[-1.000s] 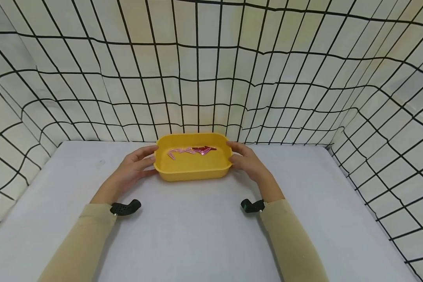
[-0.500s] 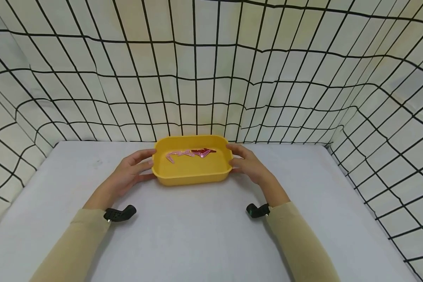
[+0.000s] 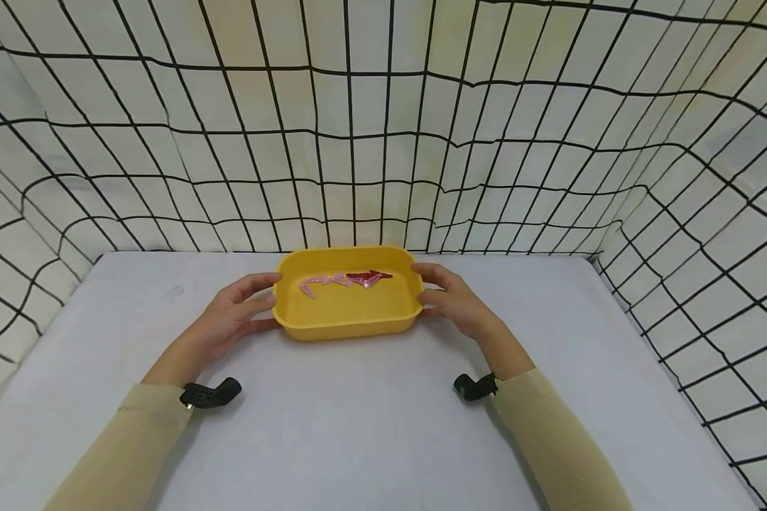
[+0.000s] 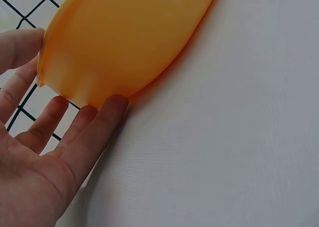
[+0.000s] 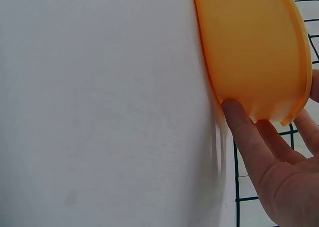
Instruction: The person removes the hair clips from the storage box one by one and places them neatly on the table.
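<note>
A yellow plastic tray (image 3: 348, 312) rests near the far side of the table, with pink and dark red hair clips (image 3: 341, 279) scattered in it. My left hand (image 3: 226, 319) presses its fingertips to the tray's left end, some at the rim and some lower on the wall. At the opposite end, my right hand (image 3: 463, 305) touches the rim and wall in the same way. Both wrist views show fairly straight, spread fingers against the outside of the tray (image 4: 119, 43). The palms stay apart from it.
A white cloth-covered surface (image 3: 351, 426) lies under the tray and both arms. Black wire grid panels (image 3: 351, 135) stand behind it and at both sides. The tray's far edge is close to the back panel. A black wrist device (image 3: 211, 394) sits on each wrist.
The tray has shifted slightly toward me, with both hands staying at its ends. The hair clips remain inside. The head view has tilted a little.
</note>
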A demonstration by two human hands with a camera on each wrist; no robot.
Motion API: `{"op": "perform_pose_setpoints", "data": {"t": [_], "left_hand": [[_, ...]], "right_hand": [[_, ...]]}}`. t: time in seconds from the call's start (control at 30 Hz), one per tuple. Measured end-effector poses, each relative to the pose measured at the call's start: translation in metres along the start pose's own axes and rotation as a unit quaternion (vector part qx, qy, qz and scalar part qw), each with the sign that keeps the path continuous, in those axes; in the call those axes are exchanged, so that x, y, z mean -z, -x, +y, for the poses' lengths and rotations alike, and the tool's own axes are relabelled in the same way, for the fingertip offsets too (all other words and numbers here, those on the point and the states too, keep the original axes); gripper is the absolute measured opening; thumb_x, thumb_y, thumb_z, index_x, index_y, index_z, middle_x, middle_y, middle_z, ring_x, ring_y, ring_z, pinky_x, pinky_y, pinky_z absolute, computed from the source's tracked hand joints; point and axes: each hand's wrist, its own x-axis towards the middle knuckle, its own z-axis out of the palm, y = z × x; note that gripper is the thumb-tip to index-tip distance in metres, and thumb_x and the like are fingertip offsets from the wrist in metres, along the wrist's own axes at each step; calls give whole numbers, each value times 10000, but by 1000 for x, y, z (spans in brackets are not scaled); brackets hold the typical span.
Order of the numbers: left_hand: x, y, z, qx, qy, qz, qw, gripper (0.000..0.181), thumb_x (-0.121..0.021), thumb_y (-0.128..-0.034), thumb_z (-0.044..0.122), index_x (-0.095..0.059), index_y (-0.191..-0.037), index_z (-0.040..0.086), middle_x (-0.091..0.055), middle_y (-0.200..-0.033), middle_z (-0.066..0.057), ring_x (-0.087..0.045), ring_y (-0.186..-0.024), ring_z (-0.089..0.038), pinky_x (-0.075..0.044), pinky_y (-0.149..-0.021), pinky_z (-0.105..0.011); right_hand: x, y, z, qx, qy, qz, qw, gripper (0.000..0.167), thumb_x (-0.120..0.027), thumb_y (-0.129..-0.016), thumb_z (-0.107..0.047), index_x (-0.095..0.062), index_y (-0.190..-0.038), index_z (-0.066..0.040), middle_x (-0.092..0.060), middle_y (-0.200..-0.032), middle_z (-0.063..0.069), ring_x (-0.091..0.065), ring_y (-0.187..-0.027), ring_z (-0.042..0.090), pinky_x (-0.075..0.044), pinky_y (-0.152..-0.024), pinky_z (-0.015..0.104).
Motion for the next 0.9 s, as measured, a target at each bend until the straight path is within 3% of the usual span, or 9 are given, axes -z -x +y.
{"op": "perform_pose_setpoints", "data": {"t": [0.43,0.9], "left_hand": [[-4,8,-3,-57,-25,-96,9999,559,-587,-1020,246,-362,-1493,51,-240,-1589,-134,-494,-1263,-198,-574,-932,-368],[-8,14,-3,-88,-80,-140,9998,545,-584,-1020,208,-362,-1504,91,-232,-1608,-142,-520,-1263,-195,-572,-936,-385]], "right_hand": [[2,10,6,-43,-32,-87,9999,558,-615,-938,-49,-478,-1460,-194,-421,-1494,57,-482,-1332,300,-580,-918,403],[0,22,5,-91,122,-132,9998,584,-615,-931,-55,-451,-1476,-183,-400,-1518,69,-521,-1301,329,-582,-915,393]]}}
